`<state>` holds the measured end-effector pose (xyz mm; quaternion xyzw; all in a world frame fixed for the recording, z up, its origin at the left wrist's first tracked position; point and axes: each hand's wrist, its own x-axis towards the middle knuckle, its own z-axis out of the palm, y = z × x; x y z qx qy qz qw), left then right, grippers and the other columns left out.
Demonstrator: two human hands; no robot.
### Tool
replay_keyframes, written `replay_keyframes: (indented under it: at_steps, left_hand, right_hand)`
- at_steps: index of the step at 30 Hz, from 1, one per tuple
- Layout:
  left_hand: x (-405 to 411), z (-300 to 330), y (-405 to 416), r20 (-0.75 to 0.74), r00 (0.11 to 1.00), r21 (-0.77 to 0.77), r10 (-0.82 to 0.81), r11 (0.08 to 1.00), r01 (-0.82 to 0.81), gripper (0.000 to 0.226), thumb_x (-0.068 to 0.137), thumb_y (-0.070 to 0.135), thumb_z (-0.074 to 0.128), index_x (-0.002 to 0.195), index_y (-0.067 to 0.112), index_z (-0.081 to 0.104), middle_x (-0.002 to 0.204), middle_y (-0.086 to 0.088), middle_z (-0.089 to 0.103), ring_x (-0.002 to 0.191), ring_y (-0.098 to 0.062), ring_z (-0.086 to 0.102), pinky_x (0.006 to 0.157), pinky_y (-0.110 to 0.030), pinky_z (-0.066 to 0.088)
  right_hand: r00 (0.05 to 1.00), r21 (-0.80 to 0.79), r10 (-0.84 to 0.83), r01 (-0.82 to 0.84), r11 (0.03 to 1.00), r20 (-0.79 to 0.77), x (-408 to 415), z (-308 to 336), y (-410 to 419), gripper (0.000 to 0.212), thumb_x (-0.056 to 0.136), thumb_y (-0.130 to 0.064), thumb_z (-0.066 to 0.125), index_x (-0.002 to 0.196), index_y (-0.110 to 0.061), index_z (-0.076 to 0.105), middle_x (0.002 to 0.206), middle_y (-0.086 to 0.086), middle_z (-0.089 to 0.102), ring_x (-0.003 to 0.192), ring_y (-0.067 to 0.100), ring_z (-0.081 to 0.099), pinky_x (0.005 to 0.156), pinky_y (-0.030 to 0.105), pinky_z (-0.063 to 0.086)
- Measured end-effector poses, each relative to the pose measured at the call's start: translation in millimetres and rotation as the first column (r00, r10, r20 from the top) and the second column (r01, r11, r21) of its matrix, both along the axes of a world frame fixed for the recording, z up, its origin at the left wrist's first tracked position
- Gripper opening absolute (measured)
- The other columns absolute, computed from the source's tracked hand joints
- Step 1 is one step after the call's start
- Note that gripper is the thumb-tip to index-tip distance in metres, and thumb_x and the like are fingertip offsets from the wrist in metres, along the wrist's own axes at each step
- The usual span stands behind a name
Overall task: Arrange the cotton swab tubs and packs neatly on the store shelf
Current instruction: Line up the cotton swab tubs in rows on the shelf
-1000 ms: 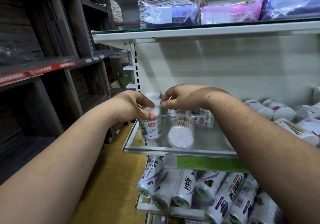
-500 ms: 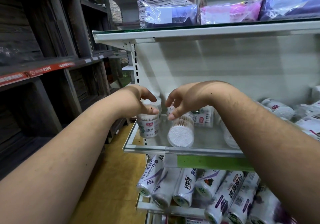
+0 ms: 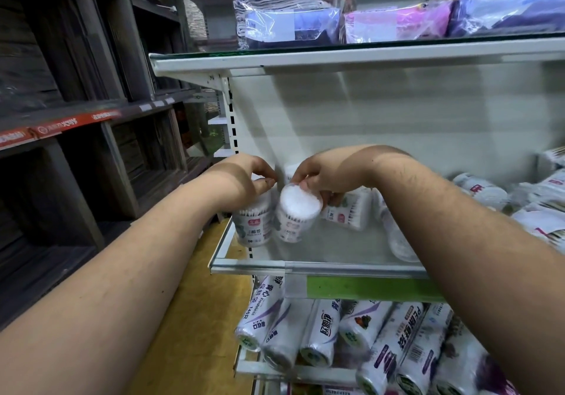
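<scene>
Head: rolls (image 3: 321,333) beneath glass shelf (image 3: 305,264)

The left hand (image 3: 244,177) covers the top of the upright tub (image 3: 255,223), so its lid cannot be seen. The right hand (image 3: 324,174) hides the rear of the tilted tub (image 3: 295,211) and part of the pack (image 3: 348,212) behind it. The right forearm conceals one fallen tub (image 3: 397,238) almost wholly. The packs at the right edge (image 3: 547,199) are cut off and blurred.
</scene>
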<state>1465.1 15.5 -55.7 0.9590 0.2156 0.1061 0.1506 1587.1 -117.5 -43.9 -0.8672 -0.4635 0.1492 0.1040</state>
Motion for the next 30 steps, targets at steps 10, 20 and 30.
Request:
replay_keyframes:
  at_steps: [10, 20, 30]
  left_hand:
    - [-1, -1, 2, -0.029, 0.999, 0.008, -0.014, 1.000, 0.014, 0.026, 0.093, 0.030, 0.059, 0.119, 0.032, 0.065, 0.117, 0.003, 0.060, 0.114, -0.018, 0.057, 0.087, -0.024, 0.043]
    - [-2, -1, 6, -0.042, 0.999, 0.013, -0.029, 0.999, 0.030, 0.024, 0.093, 0.032, 0.058, 0.115, 0.036, 0.066, 0.121, 0.006, 0.061, 0.111, -0.017, 0.059, 0.083, -0.026, 0.046]
    - [4, 0, 9, -0.043, 0.999, 0.019, -0.029, 0.999, 0.030, 0.021, 0.093, 0.034, 0.058, 0.112, 0.036, 0.066, 0.105, 0.011, 0.054, 0.104, -0.015, 0.057, 0.082, -0.027, 0.047]
  right_hand:
    - [0.995, 0.049, 0.030, -0.035, 0.998, 0.092, -1, 3, 4, 0.044, 0.082, -0.060, 0.067, 0.121, -0.045, 0.056, 0.118, -0.014, 0.064, 0.096, 0.015, 0.066, 0.092, 0.039, 0.052]
    - [0.873, 0.037, -0.090, 0.082, 0.996, 0.480, -1, -17, 17, 0.046, 0.089, -0.053, 0.061, 0.123, -0.022, 0.058, 0.123, 0.003, 0.054, 0.105, 0.025, 0.058, 0.083, 0.035, 0.049]
    - [0.928, 0.136, -0.128, 0.085, 0.987, 0.349, 4, -21, 18, 0.054, 0.085, -0.061, 0.062, 0.125, -0.026, 0.054, 0.123, 0.000, 0.050, 0.094, 0.021, 0.054, 0.077, 0.033, 0.044]
